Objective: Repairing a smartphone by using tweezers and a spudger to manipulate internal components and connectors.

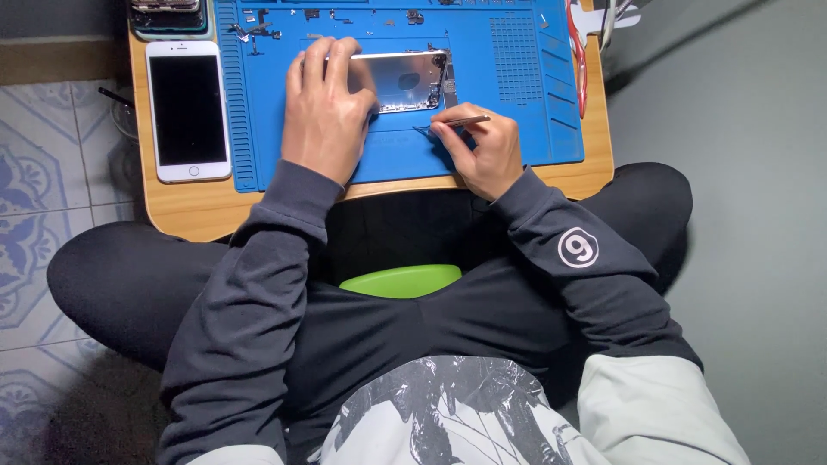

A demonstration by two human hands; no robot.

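Right hand (484,148) pinched tweezers (457,123), tip toward 9 o'clock; phone shell (401,79), long axis 3–9, lay at 11, pressed flat under left hand (326,108).

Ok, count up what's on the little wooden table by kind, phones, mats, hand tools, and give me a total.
Phones or phone bodies: 3 (white phone, open metal phone shell under the left hand, dark one at the top edge)
Blue work mats: 1
Hand tools: 2 (tweezers in the right hand, red-handled tool)
Total: 6
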